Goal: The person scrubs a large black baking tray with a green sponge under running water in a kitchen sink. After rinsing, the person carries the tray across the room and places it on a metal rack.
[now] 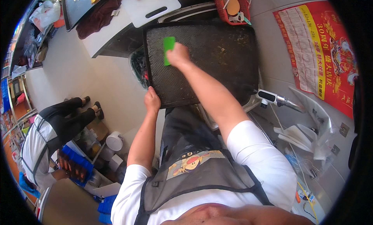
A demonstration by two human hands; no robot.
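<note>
A large dark baking tray (pixel 217 75) with a raised rim lies in front of me, its surface textured and flecked with yellowish bits toward the right. My right hand (pixel 178 55) is closed on a flat green scraper (pixel 169 44), which rests against the left part of the tray. With my left hand (pixel 152 99), I grip the near left corner of the tray; the fingers under the rim are partly hidden.
Beyond the tray lie a white cutting board (pixel 149 9) and a red basket (pixel 239 0). A tap (pixel 272 97) juts in at the right, below a red poster (pixel 318 50). At the left, a co-worker (pixel 50 139) bends near blue crates and a white bucket (pixel 114 141).
</note>
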